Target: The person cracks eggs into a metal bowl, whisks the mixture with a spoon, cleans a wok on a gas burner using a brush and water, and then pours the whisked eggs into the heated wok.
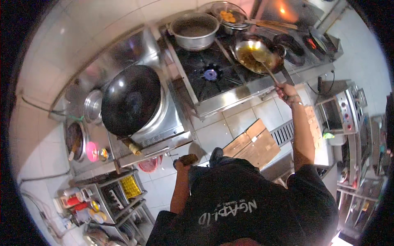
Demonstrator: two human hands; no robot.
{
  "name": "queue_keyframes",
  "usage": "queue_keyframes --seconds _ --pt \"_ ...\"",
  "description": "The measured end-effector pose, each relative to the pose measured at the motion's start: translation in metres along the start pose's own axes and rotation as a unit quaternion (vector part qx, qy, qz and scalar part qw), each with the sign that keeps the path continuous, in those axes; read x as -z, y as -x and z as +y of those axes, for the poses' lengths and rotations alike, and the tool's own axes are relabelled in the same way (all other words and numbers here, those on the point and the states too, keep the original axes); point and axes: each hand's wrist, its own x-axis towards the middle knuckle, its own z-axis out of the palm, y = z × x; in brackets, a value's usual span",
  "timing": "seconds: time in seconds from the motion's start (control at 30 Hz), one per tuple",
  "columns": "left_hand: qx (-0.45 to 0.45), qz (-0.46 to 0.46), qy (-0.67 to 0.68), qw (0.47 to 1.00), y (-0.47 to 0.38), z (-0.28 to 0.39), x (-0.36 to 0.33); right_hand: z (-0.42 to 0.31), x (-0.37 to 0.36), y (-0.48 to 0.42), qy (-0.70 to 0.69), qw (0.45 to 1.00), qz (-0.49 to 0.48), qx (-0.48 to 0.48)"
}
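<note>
My right hand (288,94) grips the long thin handle of a cooking utensil (270,72). The utensil's head dips into yellowish oil in a round metal pan (240,61) on the stove; its exact shape is blurred by the liquid. Low by my body on the other side is my left hand (182,164), over the floor and near the front edge of the wok station. Something brownish shows at its fingers, too dim to name or to tell whether it is held. A lit burner (211,74) shows a bluish flame left of the pan.
A large black wok (132,98) stands tilted on the left station. Behind the burner sits an aluminium pot (195,32), beside a glass bowl (229,15) with orange food. Flattened cardboard (252,146) lies on the tiled floor. A shelf rack (123,196) and red basket (149,164) stand lower left.
</note>
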Motion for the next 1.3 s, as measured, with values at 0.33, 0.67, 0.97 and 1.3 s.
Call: queue_keyframes --seconds 0.33,0.67,0.97,1.3 --pt "-0.355 0.105 -0.73 0.574 -0.041 -0.018 -0.021 0.001 0.049 0.04 0.092 0.996 0.014 0.018" --pt "-0.304 0.037 -0.041 0.951 -0.121 -0.059 0.075 -0.041 -0.117 0.142 0.204 0.973 -0.104 0.013" --pt "-0.215 0.185 0.03 0.958 -0.054 -0.028 -0.012 0.024 -0.286 0.16 0.316 0.94 -0.124 -0.031" --pt "-0.086 0.06 -0.162 0.981 0.0 0.008 -0.013 0.122 -0.39 0.174 0.601 0.692 -0.05 0.396"
